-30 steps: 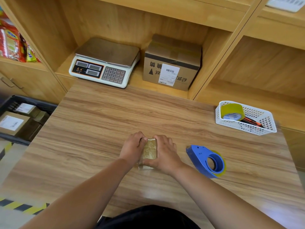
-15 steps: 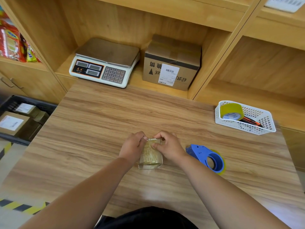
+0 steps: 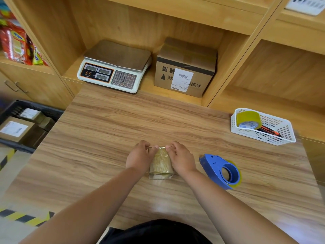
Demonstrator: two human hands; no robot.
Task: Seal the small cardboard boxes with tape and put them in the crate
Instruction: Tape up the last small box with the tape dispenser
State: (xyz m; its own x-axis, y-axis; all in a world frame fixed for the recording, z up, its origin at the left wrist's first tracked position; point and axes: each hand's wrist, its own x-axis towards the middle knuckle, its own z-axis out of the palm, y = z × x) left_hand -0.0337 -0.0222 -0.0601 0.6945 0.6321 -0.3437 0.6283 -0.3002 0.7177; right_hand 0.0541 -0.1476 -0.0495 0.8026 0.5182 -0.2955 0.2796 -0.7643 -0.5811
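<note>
Sealing step, seemingly near done: box (image 3: 161, 162) just left of dispenser (image 3: 219, 170), far edge pinched by left hand (image 3: 139, 158) and right hand (image 3: 182, 160), fingers curled; next, likely a lift to crate (image 3: 35, 105), far left of dispenser.
</note>
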